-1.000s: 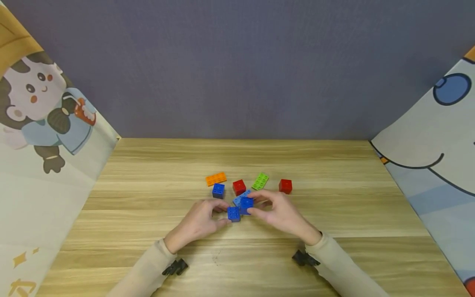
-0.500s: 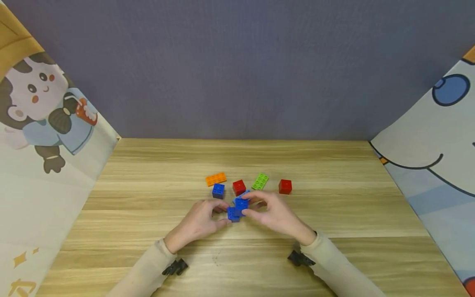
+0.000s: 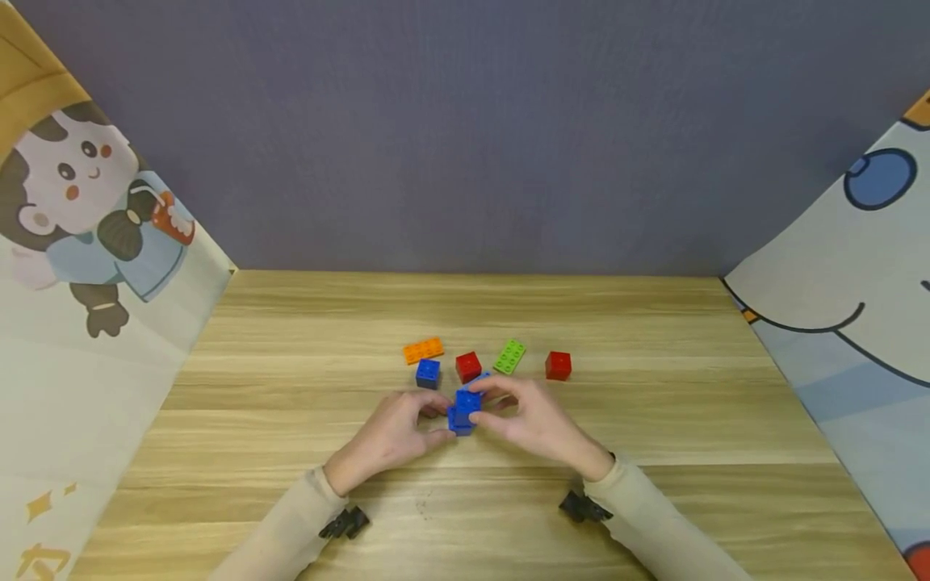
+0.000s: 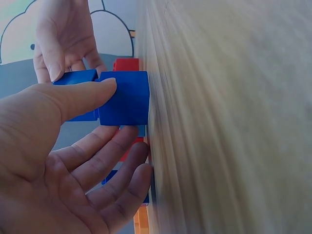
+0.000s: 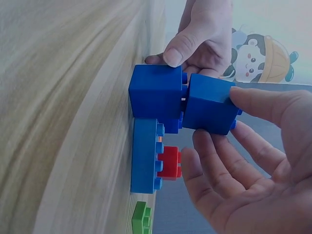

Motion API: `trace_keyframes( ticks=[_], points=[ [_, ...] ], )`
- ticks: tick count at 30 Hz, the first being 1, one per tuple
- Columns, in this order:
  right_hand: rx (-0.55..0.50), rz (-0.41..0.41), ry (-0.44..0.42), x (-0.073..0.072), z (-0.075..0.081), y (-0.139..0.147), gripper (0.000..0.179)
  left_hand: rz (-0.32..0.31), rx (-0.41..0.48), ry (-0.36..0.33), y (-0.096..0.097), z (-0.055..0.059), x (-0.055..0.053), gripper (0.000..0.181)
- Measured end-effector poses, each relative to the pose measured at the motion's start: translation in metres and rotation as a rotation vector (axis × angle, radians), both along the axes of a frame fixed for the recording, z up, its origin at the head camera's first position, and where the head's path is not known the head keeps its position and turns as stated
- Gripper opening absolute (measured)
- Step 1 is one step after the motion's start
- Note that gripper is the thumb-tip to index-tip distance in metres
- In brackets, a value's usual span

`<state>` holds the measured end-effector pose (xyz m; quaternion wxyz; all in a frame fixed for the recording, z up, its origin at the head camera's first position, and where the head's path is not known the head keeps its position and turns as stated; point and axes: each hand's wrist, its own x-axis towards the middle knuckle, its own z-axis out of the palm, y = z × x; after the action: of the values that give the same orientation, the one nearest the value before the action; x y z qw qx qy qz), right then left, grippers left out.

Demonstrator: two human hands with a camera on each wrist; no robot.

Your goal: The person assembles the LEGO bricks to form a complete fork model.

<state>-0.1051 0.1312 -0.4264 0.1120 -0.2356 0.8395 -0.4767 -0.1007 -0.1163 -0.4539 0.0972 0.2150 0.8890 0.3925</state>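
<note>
On the table a dark blue toy brick (image 5: pixel 155 92) is pinched between the thumb and fingers of my left hand (image 3: pixel 395 432). My right hand (image 3: pixel 534 420) pinches a second dark blue brick (image 5: pixel 208 105) right above it. In the right wrist view this upper brick sits slightly tilted over the lower one's studs, with a narrow gap showing between them. A lighter blue flat brick (image 5: pixel 145 156) lies just behind, partly covered by my right hand in the head view.
Behind the hands lie another blue brick (image 3: pixel 428 373), an orange flat brick (image 3: pixel 423 350), a red brick (image 3: pixel 468 366) and a green flat brick (image 3: pixel 510 356). A second red brick (image 3: pixel 559 365) stands to the right. A grey panel (image 3: pixel 465 137) closes off the table's back.
My right hand has moved left with its blue brick, from beside the lower brick to over it. The lower brick has shifted very slightly right; my left hand has hardly moved.
</note>
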Motion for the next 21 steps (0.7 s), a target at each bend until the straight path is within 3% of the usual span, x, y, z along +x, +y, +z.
trace_keyframes(
  ticks=[11,21],
  points=[
    [0.000,0.005,-0.012,0.0006,-0.0012,-0.0020,0.034,-0.011,-0.012,0.011,0.0016,-0.0002,0.0000,0.034],
    [0.011,0.032,0.027,0.0018,-0.0010,-0.0023,0.031,-0.012,-0.007,0.002,0.0021,0.0006,0.0009,0.034]
  ],
)
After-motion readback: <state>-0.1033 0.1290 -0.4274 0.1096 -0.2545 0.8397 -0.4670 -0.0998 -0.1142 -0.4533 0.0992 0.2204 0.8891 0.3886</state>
